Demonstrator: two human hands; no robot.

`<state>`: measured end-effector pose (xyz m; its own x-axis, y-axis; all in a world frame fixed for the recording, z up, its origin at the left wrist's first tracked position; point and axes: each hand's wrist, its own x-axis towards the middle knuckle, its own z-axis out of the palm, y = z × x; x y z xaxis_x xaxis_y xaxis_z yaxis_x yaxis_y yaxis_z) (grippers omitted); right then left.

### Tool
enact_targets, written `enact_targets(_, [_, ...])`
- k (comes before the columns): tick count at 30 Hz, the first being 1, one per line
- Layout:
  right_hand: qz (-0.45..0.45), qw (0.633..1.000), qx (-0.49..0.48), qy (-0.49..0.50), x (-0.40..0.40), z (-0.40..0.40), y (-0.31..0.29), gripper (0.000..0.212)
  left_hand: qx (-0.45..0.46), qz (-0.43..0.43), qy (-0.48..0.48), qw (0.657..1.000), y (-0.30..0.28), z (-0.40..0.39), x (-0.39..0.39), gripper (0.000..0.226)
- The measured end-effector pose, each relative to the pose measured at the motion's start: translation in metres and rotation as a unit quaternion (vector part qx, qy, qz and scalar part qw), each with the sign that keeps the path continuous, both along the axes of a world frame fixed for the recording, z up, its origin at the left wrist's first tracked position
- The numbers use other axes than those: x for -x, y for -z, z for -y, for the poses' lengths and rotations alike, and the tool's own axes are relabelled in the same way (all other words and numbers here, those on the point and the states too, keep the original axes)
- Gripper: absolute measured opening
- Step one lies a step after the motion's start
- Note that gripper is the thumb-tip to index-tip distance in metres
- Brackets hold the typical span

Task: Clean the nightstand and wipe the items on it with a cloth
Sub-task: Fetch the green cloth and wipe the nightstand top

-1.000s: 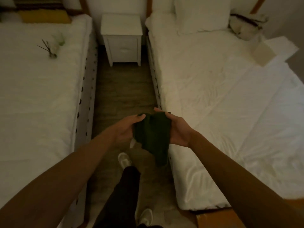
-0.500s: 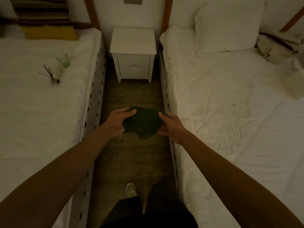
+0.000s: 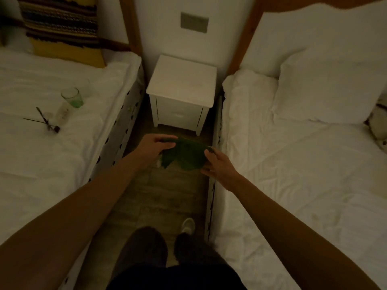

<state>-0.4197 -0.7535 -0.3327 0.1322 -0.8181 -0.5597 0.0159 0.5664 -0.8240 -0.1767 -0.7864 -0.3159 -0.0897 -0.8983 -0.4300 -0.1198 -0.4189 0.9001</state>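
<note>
Moved: nightstand [image 3: 181, 80] nearer than before.
Count: one cloth [image 3: 187, 154], two beds.
Hands: my left hand [image 3: 155, 146] and right hand [image 3: 217, 166] pinch it, arms outstretched.

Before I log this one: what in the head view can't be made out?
- Cloth: both hands, left hand and right hand, cover its ends; dim light hides its folds.
- Nightstand: drawer front in shadow, handle unclear.
- Glass and twigs on the left bed: too dim and small to identify contents.
- Bag: cut off by the right edge.
</note>
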Motion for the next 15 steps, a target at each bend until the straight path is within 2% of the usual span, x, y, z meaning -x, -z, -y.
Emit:
enact_targets(3, [0.01,1.0,0.005,-0.013,0.014,0.064,0.004,0.024,0.012,0.002,-0.006,1.0,-0.001,0.056,0.009,0.028])
enact_targets(6, [-0.003,1.0,0.006,-0.026,0.02,0.127,0.009,0.04,0.028,0.018,-0.009,0.999,0.008,0.114,0.016,0.027])
enact_targets(9, [-0.093,0.992,0.033,-0.084,0.016,0.187,0.02,0.052,0.032,0.03,-0.006,0.999,0.029,0.174,0.018,0.023])
enact_targets(12, [-0.197,0.967,0.069,-0.144,0.01,0.255,0.038,0.056,0.036,0.027,0.022,0.999,0.053,0.24,0.017,0.023])
enact_targets(15, [-0.226,0.96,0.04,-0.161,0.0,0.313,0.056,0.062,0.044,0.033,0.042,0.998,0.074,0.303,0.019,0.021])
